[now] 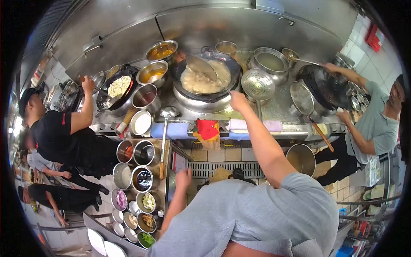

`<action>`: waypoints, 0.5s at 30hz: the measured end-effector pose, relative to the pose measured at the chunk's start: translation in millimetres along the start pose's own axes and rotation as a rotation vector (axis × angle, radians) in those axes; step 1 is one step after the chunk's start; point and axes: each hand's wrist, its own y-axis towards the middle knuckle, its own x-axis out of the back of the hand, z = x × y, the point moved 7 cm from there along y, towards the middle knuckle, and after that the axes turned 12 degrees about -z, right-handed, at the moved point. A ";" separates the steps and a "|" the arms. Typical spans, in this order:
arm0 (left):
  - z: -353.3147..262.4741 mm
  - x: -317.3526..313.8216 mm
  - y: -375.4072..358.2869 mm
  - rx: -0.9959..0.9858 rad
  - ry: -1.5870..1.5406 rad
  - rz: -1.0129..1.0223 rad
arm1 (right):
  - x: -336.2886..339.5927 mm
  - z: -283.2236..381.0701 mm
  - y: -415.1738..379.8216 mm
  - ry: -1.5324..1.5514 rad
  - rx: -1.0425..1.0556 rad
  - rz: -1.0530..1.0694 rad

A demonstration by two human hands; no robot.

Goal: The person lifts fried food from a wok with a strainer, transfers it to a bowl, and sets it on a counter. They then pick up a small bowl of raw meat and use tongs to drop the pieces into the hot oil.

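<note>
My right hand (239, 101) is closed round the handle of a wide metal skimmer (201, 67), whose bowl is tilted over the large wok (179, 89). Pale, bubbling liquid with food (222, 77) fills the wok. Low on the left, my left hand (184, 176) has its fingers curled, beside the seasoning table's edge; anything inside it is hidden. A steel ladle (169, 112) with a wooden handle lies along that table. Right of the wok rests a perforated strainer (257, 85), apart from my right hand.
Seasoning pots (142, 178) and bowls of chopped ingredients (148, 201) stand at left. Steel pots (153, 73) surround the wok. A red cloth (207, 129) hangs on the stove's front edge. People cook at a left wok (112, 92) and a right wok (319, 88). A bucket (301, 159) stands below.
</note>
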 end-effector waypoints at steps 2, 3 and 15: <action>-95.2 59.6 48.1 -0.322 -0.104 -0.286 | 24.1 5.9 12.3 0.059 -0.028 -0.046; -125.0 71.5 74.8 -0.435 -0.085 -0.374 | 35.7 8.2 11.9 0.117 -0.066 -0.090; -257.6 94.3 234.7 -0.383 0.093 -0.615 | 85.9 -61.2 -0.6 0.176 -0.191 -0.188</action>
